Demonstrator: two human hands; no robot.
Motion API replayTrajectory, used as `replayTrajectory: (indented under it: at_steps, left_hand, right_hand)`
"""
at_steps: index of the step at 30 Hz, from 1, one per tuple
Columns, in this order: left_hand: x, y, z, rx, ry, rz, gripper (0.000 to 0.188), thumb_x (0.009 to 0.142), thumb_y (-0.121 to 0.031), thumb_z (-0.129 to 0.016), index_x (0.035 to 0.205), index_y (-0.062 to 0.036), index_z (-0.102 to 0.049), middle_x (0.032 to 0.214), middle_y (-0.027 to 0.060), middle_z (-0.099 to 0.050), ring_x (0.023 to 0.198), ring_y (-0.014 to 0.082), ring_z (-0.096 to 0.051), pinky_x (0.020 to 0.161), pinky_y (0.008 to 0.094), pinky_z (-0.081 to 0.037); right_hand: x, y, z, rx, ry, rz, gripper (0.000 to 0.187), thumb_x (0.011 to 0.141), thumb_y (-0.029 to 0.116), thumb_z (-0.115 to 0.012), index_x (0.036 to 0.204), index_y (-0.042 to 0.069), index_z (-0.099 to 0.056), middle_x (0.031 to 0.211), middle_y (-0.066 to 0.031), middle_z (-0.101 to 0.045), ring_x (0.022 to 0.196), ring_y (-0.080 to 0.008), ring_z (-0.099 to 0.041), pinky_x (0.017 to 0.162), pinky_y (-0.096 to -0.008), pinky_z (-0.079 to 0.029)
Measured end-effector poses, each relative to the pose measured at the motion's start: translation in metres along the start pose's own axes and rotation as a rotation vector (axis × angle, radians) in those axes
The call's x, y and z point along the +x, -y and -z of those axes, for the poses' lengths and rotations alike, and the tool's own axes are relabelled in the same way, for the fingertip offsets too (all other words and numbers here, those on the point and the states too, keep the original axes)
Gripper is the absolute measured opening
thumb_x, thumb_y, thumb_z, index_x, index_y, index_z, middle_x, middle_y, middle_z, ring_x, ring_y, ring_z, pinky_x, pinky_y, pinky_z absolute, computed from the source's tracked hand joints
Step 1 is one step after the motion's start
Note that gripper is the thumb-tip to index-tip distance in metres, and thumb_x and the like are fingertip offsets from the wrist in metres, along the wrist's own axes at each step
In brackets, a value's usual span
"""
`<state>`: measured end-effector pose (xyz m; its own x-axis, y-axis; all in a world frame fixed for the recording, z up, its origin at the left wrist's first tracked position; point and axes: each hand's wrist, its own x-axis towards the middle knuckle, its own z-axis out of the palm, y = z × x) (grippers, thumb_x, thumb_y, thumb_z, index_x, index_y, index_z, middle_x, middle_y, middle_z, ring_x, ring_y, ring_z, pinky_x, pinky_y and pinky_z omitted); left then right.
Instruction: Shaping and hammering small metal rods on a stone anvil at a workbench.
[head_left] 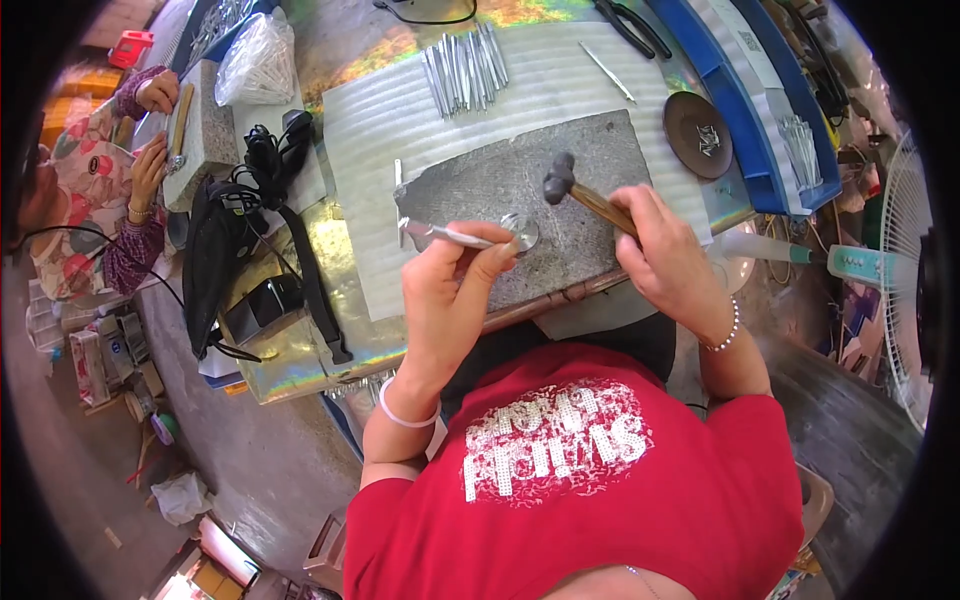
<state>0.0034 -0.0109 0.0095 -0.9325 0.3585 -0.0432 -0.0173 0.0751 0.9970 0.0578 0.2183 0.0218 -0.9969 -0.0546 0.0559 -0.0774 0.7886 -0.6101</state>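
Observation:
My left hand pinches a slim silver metal rod between thumb and fingers, low over a grey stone slab. By the fingertips is a small round shiny metal piece on the slab; the fingers partly cover it. In my right hand is a hammer, gripped by its wooden handle. Its dark head is over the slab, to the right of the rod and apart from it. Another thin silver rod lies along the slab's left edge.
Beyond the slab, several silver rods lie on white foam sheet. Pliers, a brown dish with small metal bits and a blue tray are right. A black bag lies left; a co-worker's hands are beyond. A fan stands right.

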Motion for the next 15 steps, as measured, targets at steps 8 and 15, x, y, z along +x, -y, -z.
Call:
replayTrajectory:
  at_steps: [8,15]
  left_hand:
    - [0.010,0.010,-0.007,0.033,0.010,-0.008,0.007,0.088,-0.002,-0.058,0.094,0.0013,-0.060,0.083,0.0054,-0.064,0.070,0.0100,-0.061,0.063,0.0207,-0.049]
    - [0.011,0.008,-0.010,0.087,0.000,-0.016,0.007,0.088,-0.001,-0.057,0.094,0.0012,-0.060,0.083,0.0056,-0.064,0.070,0.0097,-0.061,0.062,0.0203,-0.050]
  right_hand:
    - [-0.025,0.008,0.007,0.553,0.011,-0.154,0.026,0.089,0.004,-0.052,0.114,0.000,-0.046,0.078,-0.0075,-0.053,0.067,-0.0170,-0.051,0.059,-0.0258,-0.040]
    - [-0.026,0.009,0.006,0.506,-0.046,-0.023,0.025,0.091,0.006,-0.052,0.114,-0.001,-0.048,0.069,0.0009,-0.049,0.057,-0.0041,-0.042,0.051,-0.0199,-0.033]
